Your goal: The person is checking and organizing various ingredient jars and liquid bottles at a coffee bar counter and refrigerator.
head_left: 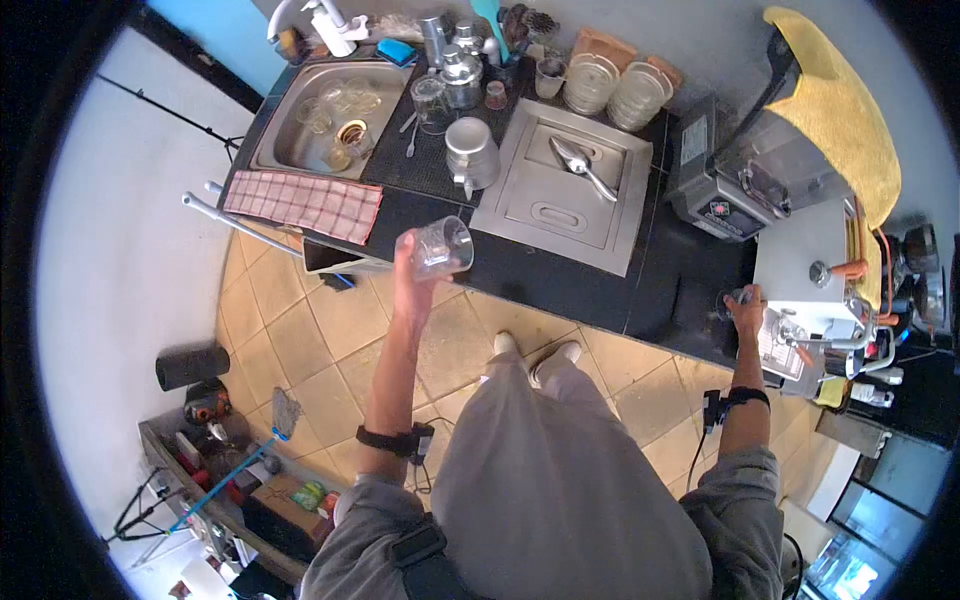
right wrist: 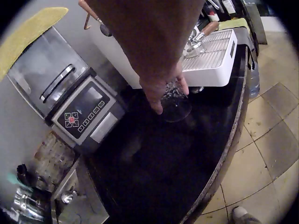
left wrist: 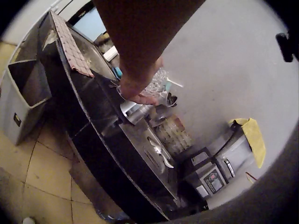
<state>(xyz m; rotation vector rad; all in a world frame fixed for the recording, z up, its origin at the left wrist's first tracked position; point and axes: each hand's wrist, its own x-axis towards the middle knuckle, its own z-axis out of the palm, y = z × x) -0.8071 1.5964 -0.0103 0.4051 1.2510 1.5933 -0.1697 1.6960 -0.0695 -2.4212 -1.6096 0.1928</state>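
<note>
My left hand (head_left: 408, 272) grips a clear drinking glass (head_left: 445, 248) above the front edge of the black counter. The glass is tilted, its wide rim facing right. In the left wrist view, this hand (left wrist: 136, 87) hides part of the glass. At the far right end of the counter, my right hand (head_left: 746, 312) holds another clear glass (right wrist: 176, 108), fingers around its sides. That second glass is low over the black countertop (right wrist: 159, 154), close to the white espresso machine (right wrist: 212, 70).
A steel sink (head_left: 290, 130) with several glasses lies left, a checked cloth (head_left: 305, 203) before it. A metal pitcher (head_left: 471, 150) stands beside the steel panel (head_left: 560, 245) bearing a scoop (head_left: 584, 168). Stacked glasses (head_left: 592, 85) stand behind; a blender (right wrist: 86, 114) stands right.
</note>
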